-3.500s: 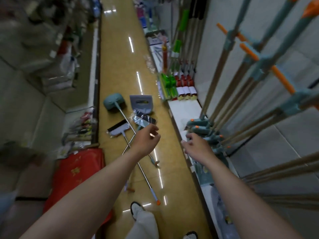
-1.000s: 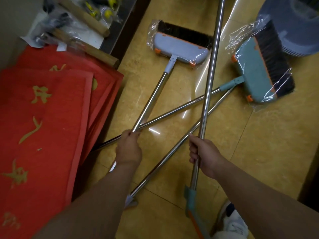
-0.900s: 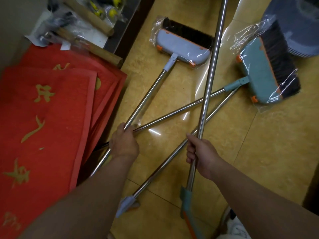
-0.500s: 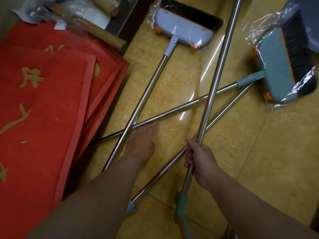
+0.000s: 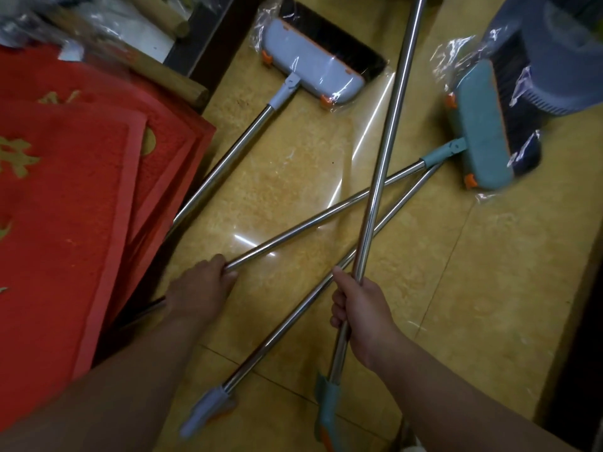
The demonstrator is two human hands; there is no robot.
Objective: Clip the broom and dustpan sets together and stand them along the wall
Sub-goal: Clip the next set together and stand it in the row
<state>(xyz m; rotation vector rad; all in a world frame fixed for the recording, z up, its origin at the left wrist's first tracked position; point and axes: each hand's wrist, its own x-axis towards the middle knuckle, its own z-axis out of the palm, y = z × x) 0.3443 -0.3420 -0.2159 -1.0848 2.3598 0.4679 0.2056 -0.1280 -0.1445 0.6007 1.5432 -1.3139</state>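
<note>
Clenched in the right hand (image 5: 362,308): a steel pole (image 5: 385,141), raised off the floor and slanting across the view, teal grip end (image 5: 328,402) low near the body, far end out of sight at the top. Held in the left hand (image 5: 202,288) (a little blurred, yet thumb above and fingers below): the shaft (image 5: 326,216) of the teal broom (image 5: 479,125), flat on the yellow floor tiles (image 5: 456,288), plastic-wrapped head just beside the blue-grey dustpan (image 5: 561,44). Under the raised pole, a third pole (image 5: 293,324) with a grey grip end, also flat, angled toward the teal head. Further left, a grey-blue broom (image 5: 313,66), shaft along the edge of the red mats (image 5: 65,207). Nothing clipped together yet.

Main hazard: the crossing. Brought up from under the raised pole, likely to strike steel on steel, or to hook the third pole and send it rolling over smooth tile. Gripped so far from the head: poor leverage, so expect sag, a swinging head, dragging wrap, perhaps a knock against the dustpan. Polished steel, one hand apiece: easy to slip, with no hand spare for a catch. Worth checking grip colours before clipping, to avoid mismatched sets.
</note>
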